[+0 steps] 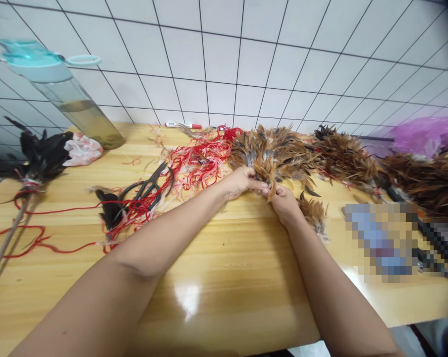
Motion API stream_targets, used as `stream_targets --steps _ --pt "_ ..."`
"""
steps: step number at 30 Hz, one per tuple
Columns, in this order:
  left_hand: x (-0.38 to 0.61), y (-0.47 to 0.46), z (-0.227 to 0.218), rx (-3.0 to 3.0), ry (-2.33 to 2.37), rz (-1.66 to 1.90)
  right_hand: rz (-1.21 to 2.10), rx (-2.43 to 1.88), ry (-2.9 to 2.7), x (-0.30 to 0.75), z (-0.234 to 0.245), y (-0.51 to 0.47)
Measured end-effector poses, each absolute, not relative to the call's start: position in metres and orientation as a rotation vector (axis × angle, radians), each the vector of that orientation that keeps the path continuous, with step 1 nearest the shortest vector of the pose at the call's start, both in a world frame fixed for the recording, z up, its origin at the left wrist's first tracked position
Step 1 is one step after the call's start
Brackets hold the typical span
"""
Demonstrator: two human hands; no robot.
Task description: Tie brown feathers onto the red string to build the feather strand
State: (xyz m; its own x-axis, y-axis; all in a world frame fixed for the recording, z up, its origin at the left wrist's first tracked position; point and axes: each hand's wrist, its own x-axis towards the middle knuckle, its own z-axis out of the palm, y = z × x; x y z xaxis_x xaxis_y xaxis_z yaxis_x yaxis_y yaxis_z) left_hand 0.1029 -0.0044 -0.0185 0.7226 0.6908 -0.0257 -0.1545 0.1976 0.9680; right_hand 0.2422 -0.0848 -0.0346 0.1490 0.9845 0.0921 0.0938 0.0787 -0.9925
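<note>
My left hand (242,181) and my right hand (284,202) meet at the middle of the wooden table (224,277). Both are closed in a pinch on brown feathers (269,184) at the near edge of a big fan-shaped pile of brown feathers (274,151). A small tuft of brown feathers (315,212) lies just right of my right hand. A tangle of red and white string (194,163) lies left of my left hand.
Black scissors (147,188) rest in the red string. A black feather duster on a stick (30,163) lies far left, beside a water bottle (71,99) and a crumpled cloth (82,148). More brown feather dusters (424,181) and a purple bag (426,135) fill the right. A marker (182,125) lies by the tiled wall.
</note>
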Motion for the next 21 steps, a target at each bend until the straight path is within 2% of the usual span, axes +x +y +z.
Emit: stream_targets --steps 13,21 --pt "0.104 -0.012 -0.008 1.389 0.482 0.646 0.779 -1.302 -1.398 0.249 -0.04 -0.084" --pt "0.104 -0.01 -0.004 1.454 0.468 0.681 0.812 -1.287 -1.338 0.249 -0.04 -0.087"
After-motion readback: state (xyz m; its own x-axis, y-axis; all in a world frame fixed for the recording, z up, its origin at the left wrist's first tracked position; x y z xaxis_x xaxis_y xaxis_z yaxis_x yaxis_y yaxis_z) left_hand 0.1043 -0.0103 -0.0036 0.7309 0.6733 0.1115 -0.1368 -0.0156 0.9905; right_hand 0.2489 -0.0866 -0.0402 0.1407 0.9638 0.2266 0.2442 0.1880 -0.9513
